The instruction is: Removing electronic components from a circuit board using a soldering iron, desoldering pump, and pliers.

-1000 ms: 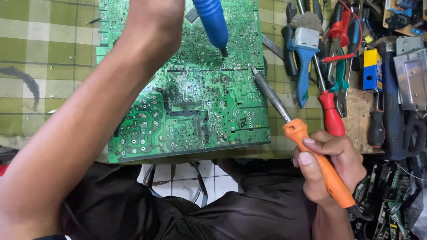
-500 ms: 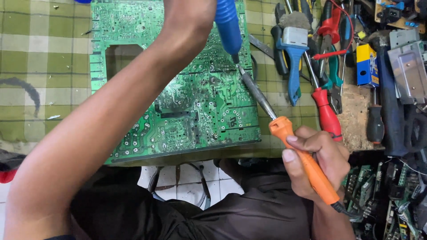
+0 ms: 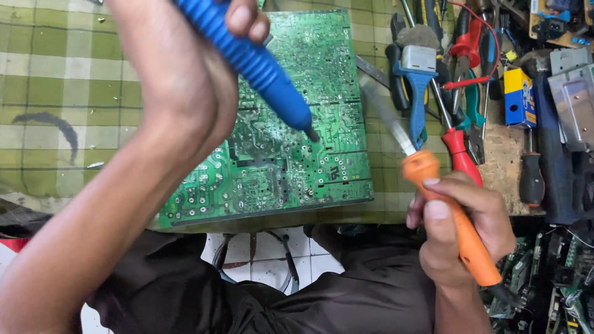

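A green circuit board (image 3: 291, 161) lies solder side up on a green checked cloth (image 3: 55, 93). My left hand (image 3: 185, 80) grips a blue ribbed desoldering pump (image 3: 260, 68), its dark tip hovering just over the board's middle. My right hand (image 3: 461, 226) grips the orange handle of a soldering iron (image 3: 445, 216). The iron's metal shaft is blurred and points up-left, off the board's right edge.
Tools crowd the right side: a red-handled screwdriver (image 3: 461, 154), blue-handled pliers (image 3: 417, 80), a dark screwdriver (image 3: 532, 179), a blue and yellow box (image 3: 518, 96) and metal parts (image 3: 572, 99). More circuit boards (image 3: 557, 278) lie at lower right. Dark trousers and tiled floor show below.
The soldering iron's tip has drawn back to the right, off the board. The blue pump has swung from upright to slanted, tip now over the board's middle. The view has shifted.
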